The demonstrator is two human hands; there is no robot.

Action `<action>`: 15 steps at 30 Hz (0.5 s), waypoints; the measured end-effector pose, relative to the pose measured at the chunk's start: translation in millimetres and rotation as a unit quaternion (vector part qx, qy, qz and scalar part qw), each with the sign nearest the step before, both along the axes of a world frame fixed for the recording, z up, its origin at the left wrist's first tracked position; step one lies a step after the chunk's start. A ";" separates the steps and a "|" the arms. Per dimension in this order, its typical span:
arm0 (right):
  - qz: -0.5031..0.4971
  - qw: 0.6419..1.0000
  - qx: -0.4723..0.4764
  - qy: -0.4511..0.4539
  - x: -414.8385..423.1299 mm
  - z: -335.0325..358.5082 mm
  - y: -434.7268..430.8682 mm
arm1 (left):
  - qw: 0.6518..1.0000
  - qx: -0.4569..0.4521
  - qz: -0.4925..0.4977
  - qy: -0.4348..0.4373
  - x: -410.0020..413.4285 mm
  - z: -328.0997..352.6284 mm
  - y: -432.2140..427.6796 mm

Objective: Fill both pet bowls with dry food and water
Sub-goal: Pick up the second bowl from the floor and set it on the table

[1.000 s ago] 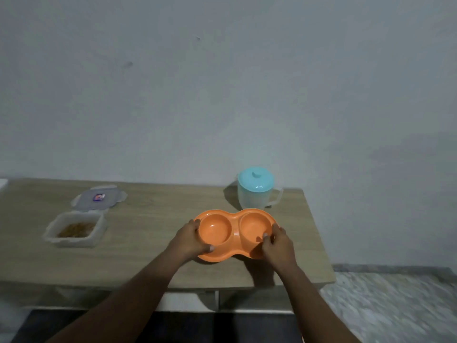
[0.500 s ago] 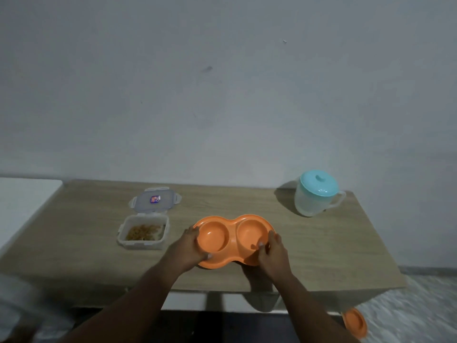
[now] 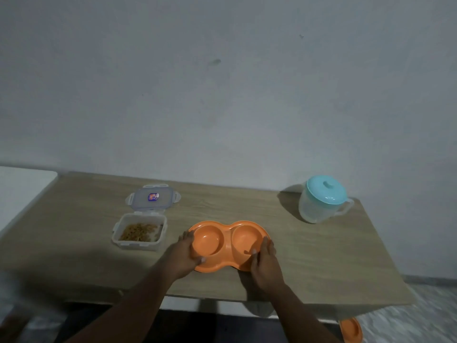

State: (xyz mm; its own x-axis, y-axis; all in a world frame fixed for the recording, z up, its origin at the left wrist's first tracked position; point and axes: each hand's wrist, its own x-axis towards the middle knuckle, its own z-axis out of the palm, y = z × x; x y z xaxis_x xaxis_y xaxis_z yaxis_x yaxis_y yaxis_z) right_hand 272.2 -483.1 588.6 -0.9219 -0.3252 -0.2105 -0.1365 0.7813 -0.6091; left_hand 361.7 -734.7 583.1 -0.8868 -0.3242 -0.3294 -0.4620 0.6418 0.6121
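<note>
An orange double pet bowl [image 3: 227, 240] with two empty round wells lies on the wooden table [image 3: 309, 263] near its front edge. My left hand [image 3: 183, 256] grips the bowl's left rim, thumb over the edge. My right hand [image 3: 264, 261] grips the right front rim. A clear plastic box of brown dry food [image 3: 139, 232] stands open to the left of the bowl, its lid [image 3: 152, 198] lying behind it. A clear jug with a turquoise lid [image 3: 321, 199] stands at the back right.
A second orange bowl [image 3: 351, 329] lies on the floor below the table's right front corner. A white surface [image 3: 19, 189] adjoins the table on the left. A grey wall runs right behind the table.
My hands have carried the double bowl leftwards along the table, away from the jug and closer to the food box. The view has turned left with it.
</note>
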 end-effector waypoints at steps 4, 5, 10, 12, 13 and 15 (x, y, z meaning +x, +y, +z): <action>0.021 1.000 0.006 -0.002 -4.2 -2.9 3.2 | 1.000 -0.006 -0.007 -0.012 -2.9 4.4 2.1; 0.026 1.000 0.006 0.001 -5.7 -5.0 4.6 | 1.000 -0.003 -0.009 -0.011 -5.0 5.2 2.5; 0.024 1.000 0.017 0.000 -5.7 1.5 5.2 | 1.000 -0.006 -0.001 0.006 -6.8 13.1 4.6; 0.012 1.000 0.008 0.020 -5.5 9.8 1.0 | 1.000 0.001 0.015 0.018 -9.1 18.6 3.8; 0.017 0.999 -0.005 0.037 -4.2 15.9 -9.8 | 0.999 0.007 0.025 0.031 -7.1 23.8 -3.4; 0.038 0.997 -0.024 0.070 0.1 27.4 -28.7 | 0.997 0.023 0.044 0.060 -2.9 33.2 -15.8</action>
State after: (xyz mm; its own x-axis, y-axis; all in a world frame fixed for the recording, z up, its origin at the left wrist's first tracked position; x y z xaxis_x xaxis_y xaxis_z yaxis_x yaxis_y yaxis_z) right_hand 272.3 -511.8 616.0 -0.9132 -0.4025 -0.0637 -0.2812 0.7355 -0.6164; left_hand 358.9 -750.5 616.4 -0.8900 -0.3886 -0.2386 -0.4361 0.5722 0.6945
